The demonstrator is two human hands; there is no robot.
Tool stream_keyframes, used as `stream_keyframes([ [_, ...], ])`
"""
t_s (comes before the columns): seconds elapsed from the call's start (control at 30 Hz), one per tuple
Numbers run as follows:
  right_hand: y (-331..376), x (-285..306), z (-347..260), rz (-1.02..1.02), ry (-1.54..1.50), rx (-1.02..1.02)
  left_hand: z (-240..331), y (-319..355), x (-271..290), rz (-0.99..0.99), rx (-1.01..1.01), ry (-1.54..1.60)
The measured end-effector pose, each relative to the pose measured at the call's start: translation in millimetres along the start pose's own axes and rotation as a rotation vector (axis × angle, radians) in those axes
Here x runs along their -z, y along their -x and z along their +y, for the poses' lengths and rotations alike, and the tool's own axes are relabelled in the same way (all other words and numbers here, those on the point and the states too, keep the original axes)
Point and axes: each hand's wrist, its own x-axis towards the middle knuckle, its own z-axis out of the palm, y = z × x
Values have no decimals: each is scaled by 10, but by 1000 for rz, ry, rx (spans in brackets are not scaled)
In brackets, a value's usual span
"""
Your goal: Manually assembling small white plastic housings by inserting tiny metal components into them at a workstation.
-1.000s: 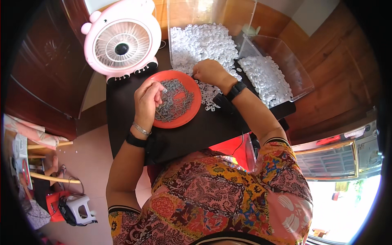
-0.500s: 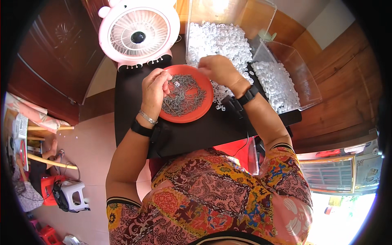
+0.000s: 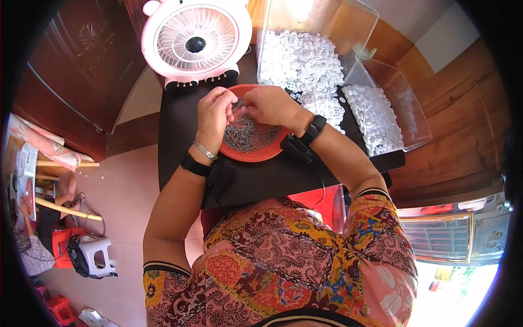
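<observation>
Over the orange-red plate (image 3: 251, 158) my two hands are close together, fingertips nearly meeting. My left hand (image 3: 214, 113) is closed in a pinch at the plate's left edge; whatever it holds is too small to name. My right hand (image 3: 272, 109) reaches across the far right rim, also pinched, with a tiny pale bit at its fingertips. Many small grey screw-like pieces (image 3: 244, 137) lie heaped in the plate. Just beyond my right hand, white plastic pieces with small holes (image 3: 321, 106) spill onto the dark table (image 3: 245, 182).
A pink animal-shaped fan (image 3: 196, 43) stands at the back left. Behind the plate, a clear bin (image 3: 357, 32) holds more white pieces; a second clear bin (image 3: 411, 111) with white pieces is at the right. Stools (image 3: 101, 256) and another person's legs (image 3: 68, 193) show at far left.
My right hand has moved left from the pile of white pieces to my left hand over the plate. My left hand stays pinched; the whole view has shifted slightly.
</observation>
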Motion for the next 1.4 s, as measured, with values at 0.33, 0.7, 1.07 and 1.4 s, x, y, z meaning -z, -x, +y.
stream_keyframes([
  [0.33, 223, 127, 68, -6, -1273, -229, -65, -2, -41, -171, 32, -110],
  [0.7, 332, 170, -34, 88, -1206, -240, -46, 80, -134, -211, -108, -231],
  [1.07, 432, 120, -75, 48, -375, 238, 1, 12, -30, -120, 21, -150],
  [1.4, 416, 99, -35, 40, -309, 122, -8, 25, -23, -140, 113, -123],
])
